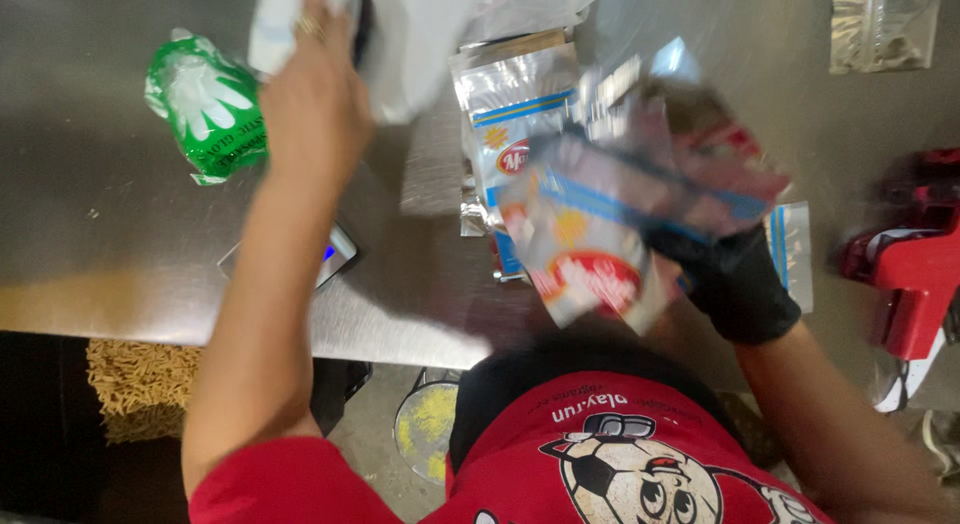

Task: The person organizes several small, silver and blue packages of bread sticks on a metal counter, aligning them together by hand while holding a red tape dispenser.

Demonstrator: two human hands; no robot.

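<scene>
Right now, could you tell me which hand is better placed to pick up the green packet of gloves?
Left. The bare left hand is beside the green packet, though it holds white bags; the gloved right hand grips printed pouches farther away.

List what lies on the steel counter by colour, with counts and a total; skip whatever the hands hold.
Green glove packet: 1
Red tape dispenser: 1
Clear bag, top right corner: 1
Silver and blue printed pouches, stacked: at least 2, blurred
Total: at least 5
</scene>
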